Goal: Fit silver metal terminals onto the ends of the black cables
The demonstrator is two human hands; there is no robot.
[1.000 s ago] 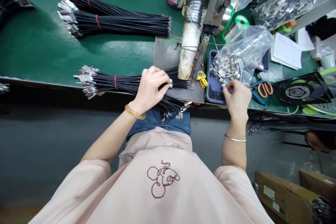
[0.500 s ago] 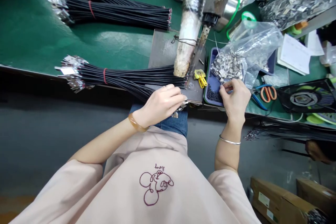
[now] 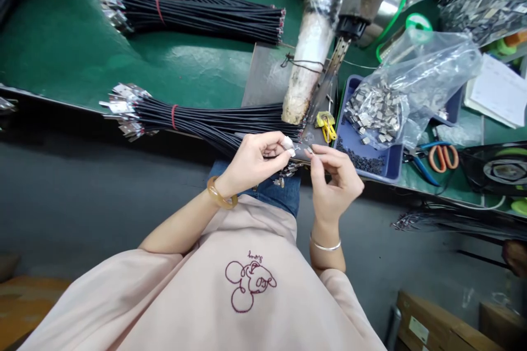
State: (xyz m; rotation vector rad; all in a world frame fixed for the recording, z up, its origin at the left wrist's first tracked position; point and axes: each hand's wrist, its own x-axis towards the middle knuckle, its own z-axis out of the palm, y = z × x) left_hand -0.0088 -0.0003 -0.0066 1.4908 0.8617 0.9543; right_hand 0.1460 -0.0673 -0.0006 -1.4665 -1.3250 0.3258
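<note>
My left hand point(image 3: 255, 160) pinches the end of one black cable drawn from the bundle of black cables point(image 3: 206, 120) that lies across the bench edge. My right hand point(image 3: 335, 181) is closed in a pinch on a small metal shell, held tip to tip with the left fingers just in front of the grey metal plate point(image 3: 263, 74). Several loose cable ends with metal tips point(image 3: 284, 173) hang below my left hand over my lap.
A blue tray point(image 3: 389, 156) with small metal shells and an open plastic bag point(image 3: 415, 82) stands to the right. A wrapped soldering tool point(image 3: 313, 60) leans over the plate. Yellow clip point(image 3: 327, 125), orange scissors point(image 3: 440, 156), two more cable bundles point(image 3: 197, 8) on the green mat point(image 3: 61, 49).
My right hand left the blue tray and came left to meet my left hand. My left hand slid off the bundle top to its near end.
</note>
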